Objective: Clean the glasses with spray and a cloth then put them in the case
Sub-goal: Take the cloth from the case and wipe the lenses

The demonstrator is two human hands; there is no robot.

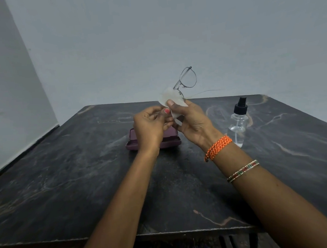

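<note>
Thin dark-rimmed glasses (187, 78) are held up above the table, one lens sticking up free. The other lens is wrapped in a white cloth (169, 97). My right hand (192, 120) pinches the cloth over that lens, thumb on top. My left hand (151, 124) has its fingers curled against the lower part of the cloth and glasses, just left of the right hand. An open purple case (171, 140) lies on the table behind and under both hands, mostly hidden. A clear spray bottle (238, 125) with a black pump top stands upright to the right.
The dark marble table (85, 176) meets a grey wall at the back and a wall on the left. Its front edge runs along the bottom of the view. A thin thread or temple arm trails right from the glasses.
</note>
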